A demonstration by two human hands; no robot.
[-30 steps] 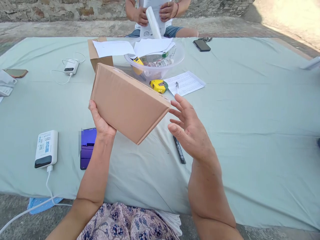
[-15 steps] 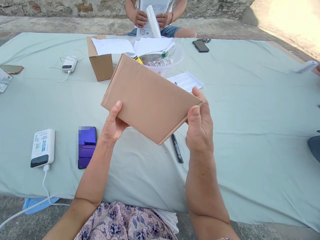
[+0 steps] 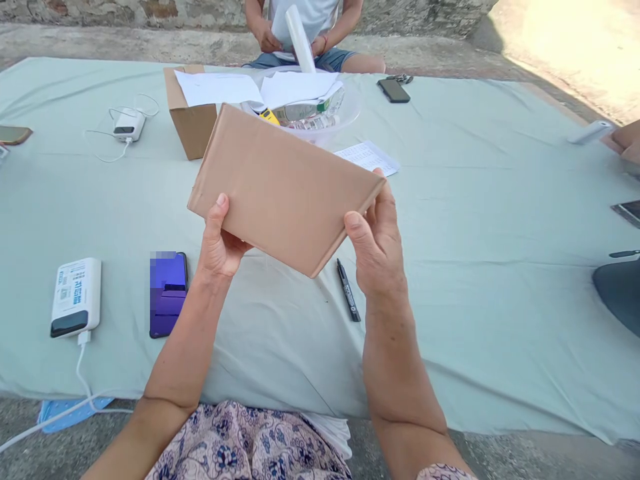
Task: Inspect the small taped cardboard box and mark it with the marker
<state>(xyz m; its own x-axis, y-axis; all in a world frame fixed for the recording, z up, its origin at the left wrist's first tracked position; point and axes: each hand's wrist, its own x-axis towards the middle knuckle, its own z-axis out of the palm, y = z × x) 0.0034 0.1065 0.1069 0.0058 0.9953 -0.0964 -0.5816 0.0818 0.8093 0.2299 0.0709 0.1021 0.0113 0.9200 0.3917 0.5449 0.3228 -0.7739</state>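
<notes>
A flat brown cardboard box is held up tilted above the cloth, its broad plain face toward me. My left hand grips its lower left edge, thumb on the face and fingers underneath. At the right end, my right hand holds the edge, with the thumb at the near side and the fingers partly hidden behind. Below the box, a black marker pen lies on the cloth near my right wrist. A phone with a purple screen lies beside my left forearm.
On the green tablecloth are a white power bank, a smaller one, an open carton, a plastic basin with bottles and papers, a printed sheet and a dark phone. A person sits opposite.
My right hand has shifted slightly inward along the box's right edge, its thumb now lower on the edge. The person opposite has lowered and tilted the paper. The whole view has shifted slightly.
</notes>
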